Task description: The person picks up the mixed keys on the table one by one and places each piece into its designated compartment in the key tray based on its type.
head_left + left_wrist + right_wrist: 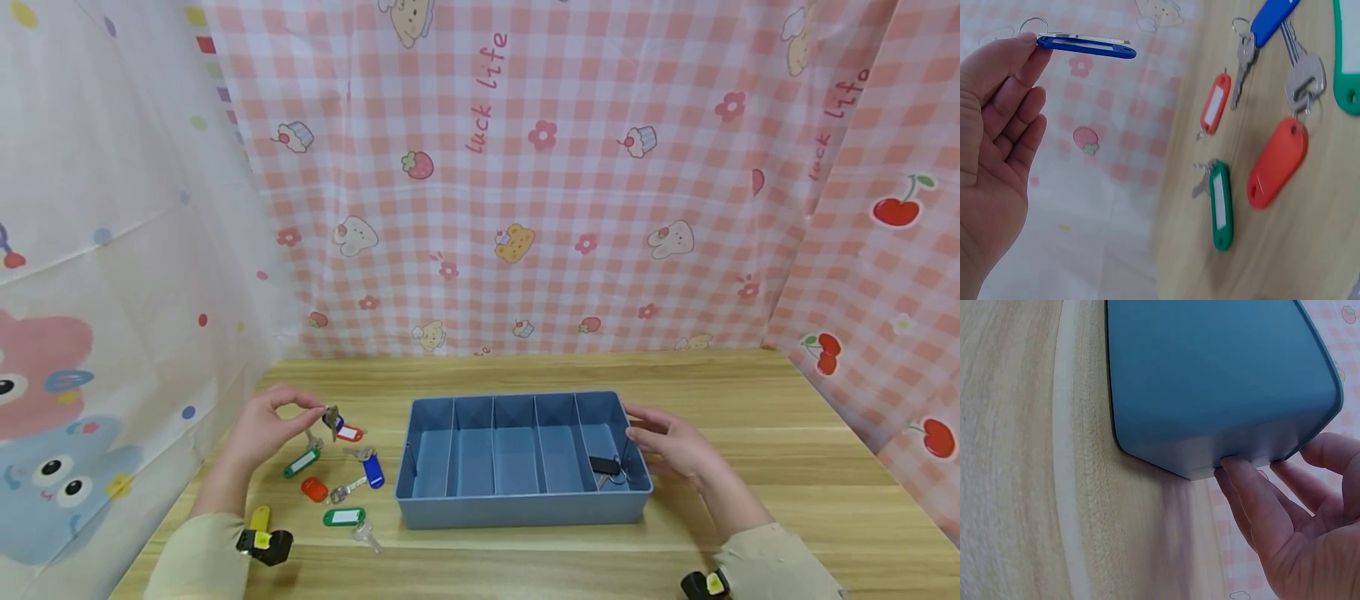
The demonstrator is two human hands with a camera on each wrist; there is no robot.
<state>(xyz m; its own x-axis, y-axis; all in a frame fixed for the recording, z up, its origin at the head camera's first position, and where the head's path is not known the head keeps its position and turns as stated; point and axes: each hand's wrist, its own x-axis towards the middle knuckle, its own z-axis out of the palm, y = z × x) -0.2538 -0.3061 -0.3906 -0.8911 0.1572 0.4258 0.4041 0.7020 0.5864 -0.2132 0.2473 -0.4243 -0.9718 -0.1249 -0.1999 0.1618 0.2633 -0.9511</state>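
Blue-grey plastic makes up the five-section box (521,510) sitting on the wood-grain table (525,575), across from me. Over to its left, the person's left hand (262,425) pinches, finger and thumb close together, the ring of a blue-tagged key (1088,48), held up clear of the tabletop. The right hand (671,446) grips the box's right end, its thumb at the rim and fingers touching the outer wall. Inside the rightmost section, towards the near side, lies a black-tagged key (604,465).

Between the left arm and the box, more tags are scattered: a red tag with a white label (349,432) near the raised key, a green-tagged key (302,463), another blue tag (373,469) with its key, a plain red tag (314,489) joined to a key, and a second green tag (344,517) nearest me. A yellow tag (260,518) is partly hidden by the wrist camera (273,546). Pink checked cloth (480,200) hangs behind.
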